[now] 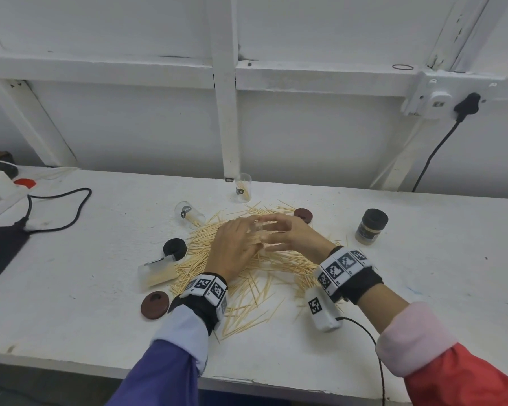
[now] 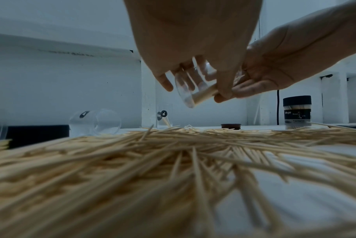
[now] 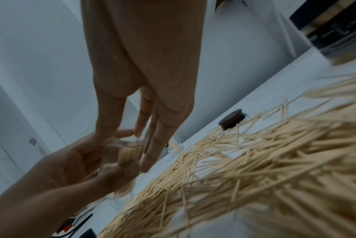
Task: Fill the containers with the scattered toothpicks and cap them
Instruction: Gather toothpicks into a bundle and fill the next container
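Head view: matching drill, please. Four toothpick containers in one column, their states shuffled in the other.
Things:
1. black-lidded jar
2. back container
3. left front container
4. middle container

States:
a. lying on its side, toothpicks inside
b. held off the table by the left hand
c. upright, capped
d. upright, open, a few toothpicks inside

Pairs: 1-c, 2-d, 3-a, 4-b

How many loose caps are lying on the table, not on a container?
3: a dark red cap at the near left, a black cap left of the toothpick pile, and a dark red cap behind the hands. The pile may hide others.
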`<state>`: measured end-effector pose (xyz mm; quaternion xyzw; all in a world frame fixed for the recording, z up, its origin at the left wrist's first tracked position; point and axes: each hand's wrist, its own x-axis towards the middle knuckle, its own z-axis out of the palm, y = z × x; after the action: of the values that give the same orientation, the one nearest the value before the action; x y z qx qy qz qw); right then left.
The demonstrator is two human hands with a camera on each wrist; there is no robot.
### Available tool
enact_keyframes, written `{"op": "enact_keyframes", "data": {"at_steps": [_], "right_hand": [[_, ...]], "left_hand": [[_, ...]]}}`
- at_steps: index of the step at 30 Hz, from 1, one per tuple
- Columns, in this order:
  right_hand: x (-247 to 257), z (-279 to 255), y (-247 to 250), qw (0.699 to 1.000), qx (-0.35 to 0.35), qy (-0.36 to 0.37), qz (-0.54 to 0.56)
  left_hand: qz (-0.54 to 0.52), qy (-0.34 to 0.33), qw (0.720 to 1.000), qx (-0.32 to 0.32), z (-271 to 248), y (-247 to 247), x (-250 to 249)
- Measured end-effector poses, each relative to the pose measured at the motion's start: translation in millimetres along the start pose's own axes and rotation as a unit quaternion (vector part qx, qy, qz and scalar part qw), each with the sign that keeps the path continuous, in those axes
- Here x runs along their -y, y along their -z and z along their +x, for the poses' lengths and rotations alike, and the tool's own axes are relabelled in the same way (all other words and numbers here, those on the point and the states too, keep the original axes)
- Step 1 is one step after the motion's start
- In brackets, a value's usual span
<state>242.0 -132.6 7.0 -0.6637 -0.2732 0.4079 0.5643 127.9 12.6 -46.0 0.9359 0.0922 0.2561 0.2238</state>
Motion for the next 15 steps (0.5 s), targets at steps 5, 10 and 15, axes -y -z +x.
{"op": "enact_keyframes", "data": {"at_steps": [5,10,15], "right_hand": [[-0.4,-5.5,31.9,0.984,-0.044,-0.032,-0.171],[-12.7,-12.8,64.7,0.906,-0.101,-0.067,-0.405],[-31.4,-17.4,68.4,0.84,-0.057,-0.144,-0.521]], "left_hand": [[-0.02,0.066,0.997,0.034,1.4,1.5,-3.0],[-0.028,0.077,0.994,0.067,0.0,2.8,-5.0],[-0.036,0.082,0.993,0.08,-1.2,2.9,-5.0]]}}
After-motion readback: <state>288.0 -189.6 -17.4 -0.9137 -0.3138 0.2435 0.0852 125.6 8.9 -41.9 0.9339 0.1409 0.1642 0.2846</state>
